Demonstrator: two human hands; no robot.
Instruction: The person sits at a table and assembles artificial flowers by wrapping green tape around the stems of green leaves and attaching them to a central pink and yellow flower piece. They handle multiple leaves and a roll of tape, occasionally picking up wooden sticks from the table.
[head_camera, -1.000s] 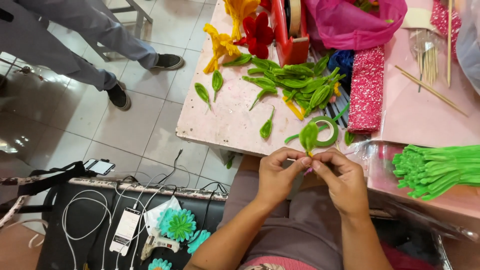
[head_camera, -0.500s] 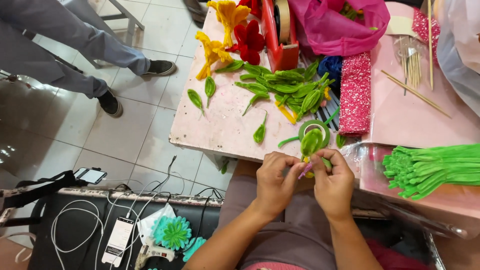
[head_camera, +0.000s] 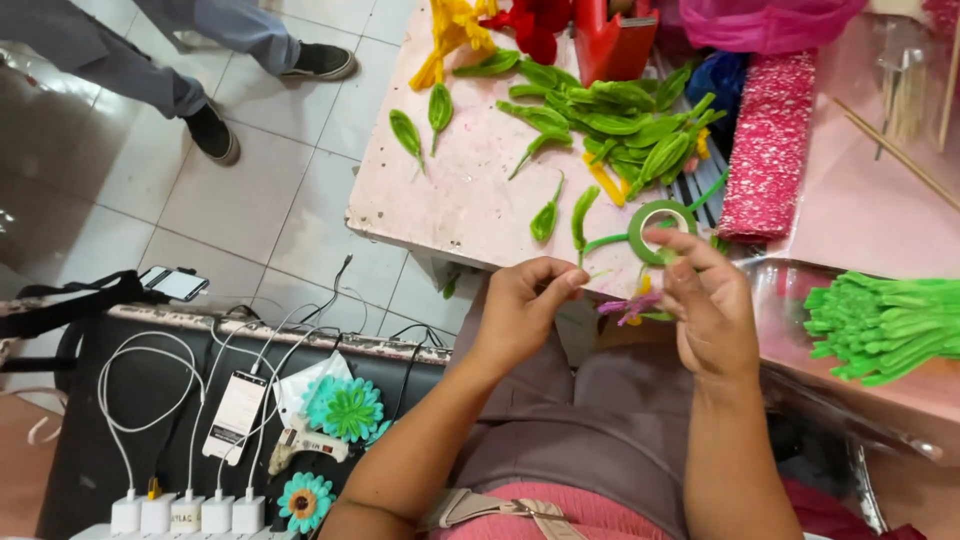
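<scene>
Pinching something thin between thumb and fingertips, the left hand (head_camera: 520, 310) sits just off the near edge of the table (head_camera: 470, 195), its fingers curled narrow. What it holds looks like the end of a green stem (head_camera: 600, 243), too slim to make out fully where the fingers cover it. The right hand (head_camera: 705, 305) is level with it and a little apart, fingers half closed, its fingertips touching the tape roll (head_camera: 660, 232), a green ring lying at the table's edge.

Between the two hands, slightly nearer the right palm, hangs a small purple and yellow flower (head_camera: 630, 305). Its long axis runs roughly from one hand to the other, across the body, and the stem runs from the left fingertips up toward the tape roll beyond the right fingertips. So the tape lies just ahead of the right hand and farther from the left one.

Beyond both hands, loose green leaves (head_camera: 610, 125) are heaped on the table, with single ones scattered ahead of the left hand. Yellow petals (head_camera: 450, 35) lie farther off on that side. Out past the right wrist a bundle of green chenille stems (head_camera: 880, 325) rests on a pink surface, and a sparkly pink strip (head_camera: 770, 145) lies ahead of the right hand, past the tape.
</scene>
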